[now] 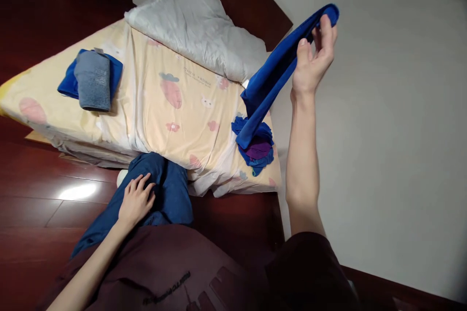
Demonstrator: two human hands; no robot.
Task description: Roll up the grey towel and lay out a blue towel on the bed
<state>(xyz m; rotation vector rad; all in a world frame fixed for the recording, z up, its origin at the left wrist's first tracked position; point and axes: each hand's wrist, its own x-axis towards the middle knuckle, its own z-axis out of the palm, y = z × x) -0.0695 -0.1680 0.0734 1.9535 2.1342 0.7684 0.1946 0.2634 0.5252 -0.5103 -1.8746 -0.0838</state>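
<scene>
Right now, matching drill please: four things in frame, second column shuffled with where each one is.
1. long blue cloth
2. folded grey towel
3. crumpled purple cloth
4. left hand

A. on the blue-jeaned knee
B. gripped by the raised right hand
C. atop a folded blue towel
D. in the blue pile at the bed corner

Pairs: 1-B, 2-C, 3-D, 4-A

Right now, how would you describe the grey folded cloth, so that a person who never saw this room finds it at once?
Start at the bed with the cream printed sheet. Go to its left end, away from the white pillow. There the grey folded cloth lies on a folded blue cloth; it is the only grey piece.
</scene>
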